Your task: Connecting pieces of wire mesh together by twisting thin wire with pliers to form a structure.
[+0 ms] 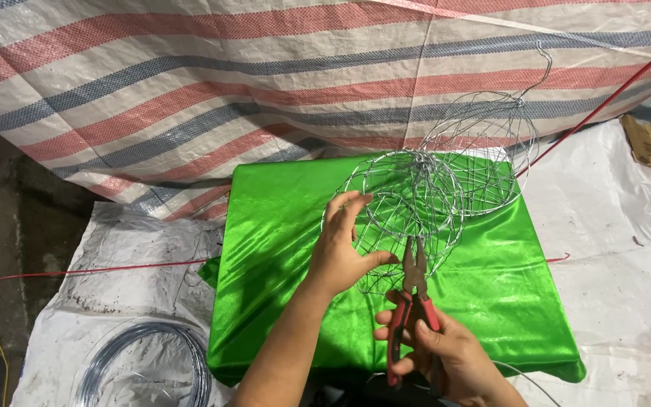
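left hand point(338, 252) steadied wire frame point(404, 215), frame centre | right hand point(446, 350) clenched red-handled pliers point(412, 305), nose up at mesh, lower centre | green cloth point(280, 249) beneath

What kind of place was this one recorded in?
Probably a makeshift craft workspace at floor level: a striped tarp as backdrop, plastic sheeting on the ground, a wire coil beside a green cloth.

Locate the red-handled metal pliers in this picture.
In the head view, the red-handled metal pliers sit low and just right of centre, gripped by the right hand, jaws pointing up at the round wire-mesh frame above the shiny green cloth.
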